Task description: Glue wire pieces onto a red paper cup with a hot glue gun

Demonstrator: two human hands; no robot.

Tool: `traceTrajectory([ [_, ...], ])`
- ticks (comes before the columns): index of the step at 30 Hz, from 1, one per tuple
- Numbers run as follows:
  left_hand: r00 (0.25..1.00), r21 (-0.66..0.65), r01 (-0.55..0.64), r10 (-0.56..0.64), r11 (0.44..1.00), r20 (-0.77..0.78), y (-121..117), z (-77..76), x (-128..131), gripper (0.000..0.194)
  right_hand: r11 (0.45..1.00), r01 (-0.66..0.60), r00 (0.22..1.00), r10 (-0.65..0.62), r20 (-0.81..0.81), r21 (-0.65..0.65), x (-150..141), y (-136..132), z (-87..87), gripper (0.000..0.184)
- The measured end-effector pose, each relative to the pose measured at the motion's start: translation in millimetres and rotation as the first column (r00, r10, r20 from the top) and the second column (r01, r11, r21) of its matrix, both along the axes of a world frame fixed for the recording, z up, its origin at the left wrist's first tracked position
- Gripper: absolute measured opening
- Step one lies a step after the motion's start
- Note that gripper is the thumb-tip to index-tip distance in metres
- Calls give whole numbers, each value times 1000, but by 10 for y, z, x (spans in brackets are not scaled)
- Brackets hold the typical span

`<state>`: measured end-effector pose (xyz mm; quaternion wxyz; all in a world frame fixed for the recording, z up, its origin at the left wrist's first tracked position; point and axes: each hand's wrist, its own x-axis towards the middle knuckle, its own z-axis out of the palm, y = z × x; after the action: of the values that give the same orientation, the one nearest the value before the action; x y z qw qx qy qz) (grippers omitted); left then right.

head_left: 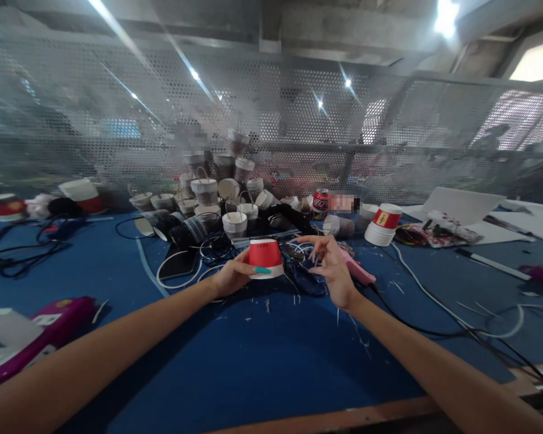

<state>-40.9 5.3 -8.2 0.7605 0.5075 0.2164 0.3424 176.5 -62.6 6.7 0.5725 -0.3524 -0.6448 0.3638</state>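
Note:
My left hand (233,275) is closed round a red and white paper cup (265,258) held upside down just above the blue table (262,355). To the right of the cup, my right hand (330,265) hovers with its fingers spread and nothing in them. A pink tool (359,272) with a black cable lies right behind the right hand. Tangled white and black wires lie under and behind both hands.
A heap of paper cups with wire handles (217,187) is piled at the back against a perforated metal screen (298,120). A stack of red and white cups (382,224), a soda can (320,201), a pink device (40,337) at left and papers at right.

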Motion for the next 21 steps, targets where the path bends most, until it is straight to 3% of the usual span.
traceTrajectory([
  [3, 1000, 29, 9, -10, 1000, 14, 16, -20, -13, 59, 991, -117, 991, 112, 70, 70, -44, -33, 9, 23],
  [5, 1000, 49, -3, 2, 999, 19, 25, -35, -21, 57, 982, -187, 971, 180, 160, 33, -75, -50, 20, 21],
  [14, 998, 91, -64, 65, 994, -18, 12, -6, 38, 54, 970, -242, 940, 234, 248, 4, -108, -81, 36, 17],
  [16, 998, 97, -70, 69, 993, 15, 20, -3, 55, 52, 986, -154, 968, 139, 209, 58, -97, -65, 35, 15],
  [18, 996, 74, -88, 85, 993, 41, 30, -5, 66, 49, 993, 36, 983, -56, 177, 115, -68, -31, 40, 14],
  [20, 992, 33, -116, 114, 993, 47, 35, -9, 72, 44, 939, 303, 916, -334, 223, 164, -14, 15, 54, 17],
  [21, 990, 18, -132, 131, 991, 44, 34, -10, 74, 42, 880, 434, 836, -473, 279, 193, 21, 39, 63, 20],
])
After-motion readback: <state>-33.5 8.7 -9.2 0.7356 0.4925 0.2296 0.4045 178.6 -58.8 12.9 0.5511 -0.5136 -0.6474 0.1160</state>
